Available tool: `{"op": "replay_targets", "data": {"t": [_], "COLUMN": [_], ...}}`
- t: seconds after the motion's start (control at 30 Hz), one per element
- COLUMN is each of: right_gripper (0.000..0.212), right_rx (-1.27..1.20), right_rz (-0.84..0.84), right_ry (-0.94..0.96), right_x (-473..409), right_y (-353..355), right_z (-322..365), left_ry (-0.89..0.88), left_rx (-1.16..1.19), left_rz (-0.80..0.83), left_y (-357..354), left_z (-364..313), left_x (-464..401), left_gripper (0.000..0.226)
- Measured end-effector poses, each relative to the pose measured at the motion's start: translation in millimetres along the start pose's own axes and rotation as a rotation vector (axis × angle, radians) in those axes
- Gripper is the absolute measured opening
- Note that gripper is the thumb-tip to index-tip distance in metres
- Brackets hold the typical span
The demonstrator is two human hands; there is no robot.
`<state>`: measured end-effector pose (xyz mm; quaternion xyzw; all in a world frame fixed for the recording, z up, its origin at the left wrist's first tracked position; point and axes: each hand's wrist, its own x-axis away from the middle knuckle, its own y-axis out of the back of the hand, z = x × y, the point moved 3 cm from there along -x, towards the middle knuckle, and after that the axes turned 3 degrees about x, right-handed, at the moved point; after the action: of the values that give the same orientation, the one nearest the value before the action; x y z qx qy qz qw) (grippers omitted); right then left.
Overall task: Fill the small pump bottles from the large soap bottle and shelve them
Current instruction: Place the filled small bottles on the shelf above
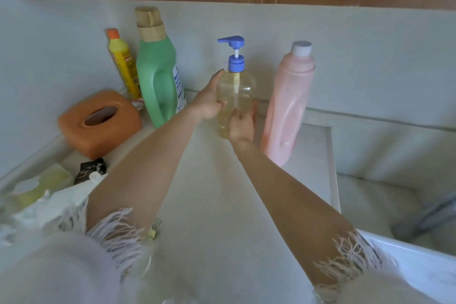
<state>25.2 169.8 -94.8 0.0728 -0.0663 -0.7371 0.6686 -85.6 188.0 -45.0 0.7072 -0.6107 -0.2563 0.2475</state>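
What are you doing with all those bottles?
A person holds a clear pump bottle of yellowish liquid with both hands: the left hand grips its side, the right hand wraps its lower part. It has a blue pump and stands by the wall, between a big green bottle and a big pink bottle. An orange tissue box sits to the left.

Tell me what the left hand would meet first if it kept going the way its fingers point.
The left hand already grips the pump bottle. Its fingers point up and away, so beyond the bottle probably the wall, though depth is unclear.
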Motion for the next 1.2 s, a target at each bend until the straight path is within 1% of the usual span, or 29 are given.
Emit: {"op": "replay_targets", "data": {"t": [0.1,0.23,0.33,0.43,0.53,0.63,0.67,0.7,0.77,0.83,0.9,0.97,1.03,1.1,1.13,1.2], "right_gripper": [0.070,0.074,0.076,0.075,0.066,0.039,0.031,0.027,0.031,0.041,0.052,0.058,0.058,0.055,0.060,0.067], "right_rx": [0.029,0.048,0.085,0.082,0.068,-0.056,-0.114,-0.161,-0.232,-0.288,-0.316,-0.294,-0.215,-0.094,-0.031,0.078], "right_rz": [0.022,0.056,0.055,0.083,0.186,0.266,0.305,0.347,0.416,0.438,0.417,0.399,0.407,0.411,0.403,0.368], "right_ry": [-0.042,-0.057,-0.062,-0.050,-0.062,-0.157,-0.198,-0.215,-0.200,-0.138,-0.078,-0.030,0.022,0.059,0.071,0.101], "right_x": [-12,-16,-5,24,62,109,129,146,180,211,243,272,295,310,315,323], "right_y": [-4,-3,-1,7,21,42,50,58,77,93,106,114,117,115,112,102], "right_z": [-1,5,14,23,31,30,28,26,18,7,-10,-30,-45,-53,-56,-57], "left_ry": [-0.028,-0.063,-0.084,-0.047,-0.002,-0.052,-0.096,-0.143,-0.238,-0.325,-0.403,-0.450,-0.433,-0.347,-0.276,-0.110], "left_rx": [-0.030,-0.148,-0.296,-0.357,-0.441,-0.363,-0.309,-0.252,-0.108,0.035,0.103,0.106,0.157,0.231,0.257,0.277], "left_rz": [-0.024,-0.055,-0.025,0.058,0.176,0.213,0.198,0.174,0.108,0.013,-0.116,-0.230,-0.369,-0.505,-0.524,-0.479], "left_y": [-6,-4,3,20,50,82,92,101,114,125,132,133,130,121,113,97], "left_z": [1,-5,-16,-25,-33,-49,-53,-56,-51,-35,-14,11,42,74,90,114], "left_x": [-12,-18,-13,11,47,104,127,151,197,241,278,308,334,357,366,373], "left_gripper": [0.080,0.078,0.082,0.087,0.075,0.060,0.055,0.049,0.038,0.027,0.026,0.037,0.052,0.061,0.064,0.071]}}
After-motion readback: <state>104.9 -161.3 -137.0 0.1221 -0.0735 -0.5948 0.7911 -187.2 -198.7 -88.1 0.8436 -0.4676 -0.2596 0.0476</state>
